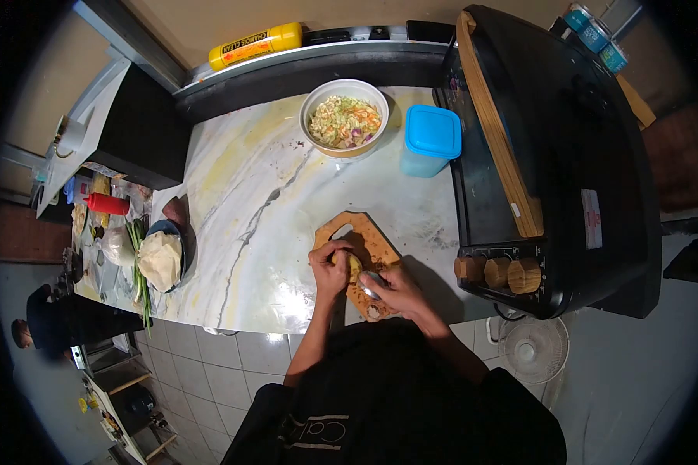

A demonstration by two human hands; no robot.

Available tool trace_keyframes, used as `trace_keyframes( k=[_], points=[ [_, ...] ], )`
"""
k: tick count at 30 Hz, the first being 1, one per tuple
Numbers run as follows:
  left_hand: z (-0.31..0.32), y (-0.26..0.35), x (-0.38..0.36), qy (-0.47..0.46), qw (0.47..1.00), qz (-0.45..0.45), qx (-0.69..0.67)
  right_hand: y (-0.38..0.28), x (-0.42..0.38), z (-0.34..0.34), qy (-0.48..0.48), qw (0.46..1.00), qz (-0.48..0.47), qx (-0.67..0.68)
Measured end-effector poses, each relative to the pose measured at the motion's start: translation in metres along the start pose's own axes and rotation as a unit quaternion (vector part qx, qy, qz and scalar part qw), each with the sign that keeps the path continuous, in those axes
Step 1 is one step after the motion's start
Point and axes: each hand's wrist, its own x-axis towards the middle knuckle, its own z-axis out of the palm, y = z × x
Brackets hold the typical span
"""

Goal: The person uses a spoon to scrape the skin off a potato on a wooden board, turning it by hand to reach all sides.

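Note:
My left hand [331, 266] is closed around a yellowish, ginger-like root [354, 269], partly hidden by the fingers. My right hand [394, 289] grips a shiny metal tool [373, 285] that looks like a spoon; its rounded end is close against the root. Both hands are over a wooden cutting board [378, 246] with a handle slot at its far end. Small brown scraps are scattered across the board, and a pale brown-edged piece [374, 311] lies at its near end.
Beyond the board stand a bowl of shredded vegetables [343, 120] and a blue-lidded container [433, 139]. A black oven [566, 163] borders the right. At left are a dark bowl with a pale wrapped item [161, 262], green onions [141, 271] and a red bottle [107, 204]. Another person [43, 322] is far left.

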Motion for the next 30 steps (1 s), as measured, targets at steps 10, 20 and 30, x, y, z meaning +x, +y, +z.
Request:
trace_keyframes(
  k=[10, 20, 30],
  points=[
    [-0.001, -0.007, 0.000, 0.005, 1.000, 0.007, -0.030, -0.027, 0.012, 0.000, -0.027, 0.993, 0.045, 0.110],
    [-0.002, -0.012, -0.002, 0.004, 1.000, 0.008, -0.023, -0.028, 0.004, -0.001, -0.026, 0.989, 0.097, 0.112],
    [-0.001, -0.013, -0.002, 0.017, 1.000, 0.009, -0.017, -0.042, -0.011, -0.004, -0.079, 0.957, 0.154, 0.233]
  ],
)
